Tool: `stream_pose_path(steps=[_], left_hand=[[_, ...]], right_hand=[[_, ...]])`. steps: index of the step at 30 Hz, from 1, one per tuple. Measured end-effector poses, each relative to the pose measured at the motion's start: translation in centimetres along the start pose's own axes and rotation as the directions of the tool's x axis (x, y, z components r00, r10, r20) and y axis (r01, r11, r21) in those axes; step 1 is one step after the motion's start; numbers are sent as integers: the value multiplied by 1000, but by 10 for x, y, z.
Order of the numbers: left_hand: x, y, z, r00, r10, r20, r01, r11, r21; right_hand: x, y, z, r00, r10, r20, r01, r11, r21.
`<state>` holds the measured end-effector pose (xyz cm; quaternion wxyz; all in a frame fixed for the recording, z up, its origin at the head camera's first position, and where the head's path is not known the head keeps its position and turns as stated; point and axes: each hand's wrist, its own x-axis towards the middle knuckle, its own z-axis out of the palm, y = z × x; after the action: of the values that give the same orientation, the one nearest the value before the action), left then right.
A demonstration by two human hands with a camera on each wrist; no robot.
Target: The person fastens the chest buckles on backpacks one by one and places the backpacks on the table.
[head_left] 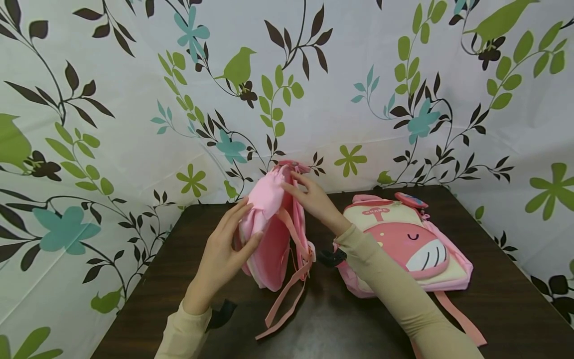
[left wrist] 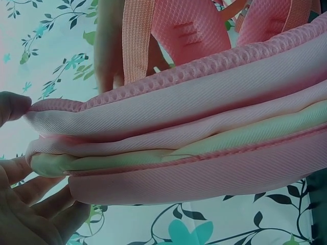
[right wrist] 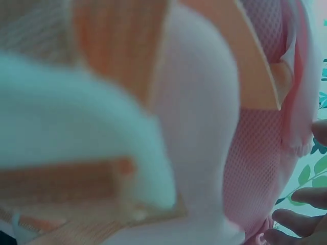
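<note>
A pink backpack (head_left: 273, 239) stands on edge at the middle of the table, its shoulder straps facing right. My left hand (head_left: 230, 252) grips its left side; in the left wrist view the thumb (left wrist: 13, 107) lies on the mesh back panel and the fingers (left wrist: 56, 214) are on the opposite face. My right hand (head_left: 314, 199) is at the upper right of the bag, fingers extended by the strap side. The right wrist view has these fingers (right wrist: 301, 214) loosely spread beside the mesh panel (right wrist: 255, 168), with a blurred strap and buckle close to the camera.
A second backpack (head_left: 403, 244) with a pink whale face lies on the right of the dark table (head_left: 179, 279), under my right forearm. One of its straps (head_left: 462, 319) trails toward the front. Loose strap ends (head_left: 282, 309) hang in front of the standing bag. A leaf-patterned cloth (head_left: 314, 109) covers the wall behind.
</note>
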<state>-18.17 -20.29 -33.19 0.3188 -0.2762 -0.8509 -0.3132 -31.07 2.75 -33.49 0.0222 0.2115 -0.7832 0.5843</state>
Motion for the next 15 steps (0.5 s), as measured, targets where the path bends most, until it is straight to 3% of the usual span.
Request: stream_pose_path(steps=[9, 15], left_hand=[[-2, 0, -1, 1000, 8, -5, -8, 1000, 12], [-3, 0, -2, 1000, 14, -9, -13, 999, 30]], right_hand=[[4, 26, 0, 1000, 4, -5, -4, 988, -154], [2, 48, 3, 999, 36, 15, -32, 981, -191]])
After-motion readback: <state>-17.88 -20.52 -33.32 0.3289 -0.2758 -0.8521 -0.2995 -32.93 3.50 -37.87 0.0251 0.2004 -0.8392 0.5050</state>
